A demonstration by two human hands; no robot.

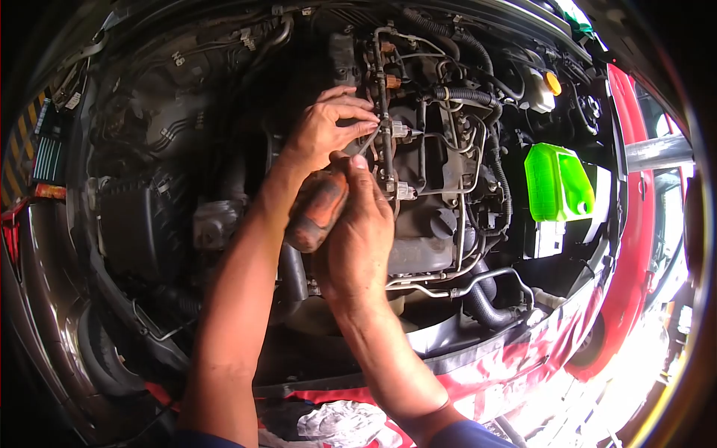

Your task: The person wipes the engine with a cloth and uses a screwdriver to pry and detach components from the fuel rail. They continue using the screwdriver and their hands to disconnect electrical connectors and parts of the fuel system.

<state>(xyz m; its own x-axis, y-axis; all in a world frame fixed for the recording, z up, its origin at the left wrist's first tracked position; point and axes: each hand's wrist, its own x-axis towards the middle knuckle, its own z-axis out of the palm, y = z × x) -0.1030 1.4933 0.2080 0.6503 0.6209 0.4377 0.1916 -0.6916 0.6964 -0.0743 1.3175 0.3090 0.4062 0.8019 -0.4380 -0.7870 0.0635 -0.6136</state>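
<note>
My right hand [357, 231] is wrapped round a screwdriver [321, 213] with a worn orange and dark handle, its thumb up near the shaft. The thin shaft points up and right toward a black harness rail [386, 142] on the engine. Just above the handle, my left hand [334, 127] reaches to the rail, fingers bent and fingertips together beside the shaft's end. Whatever lies between those fingertips is too small to make out. Grey connectors [404, 190] sit along the rail's right side.
A bright green cut container [558, 183] stands on the right of the engine bay. Hoses and metal pipes [478, 284] run over the engine. A red cover [523, 351] drapes the front edge, with a crumpled white cloth [347, 424] below. A red car [635, 224] is at the right.
</note>
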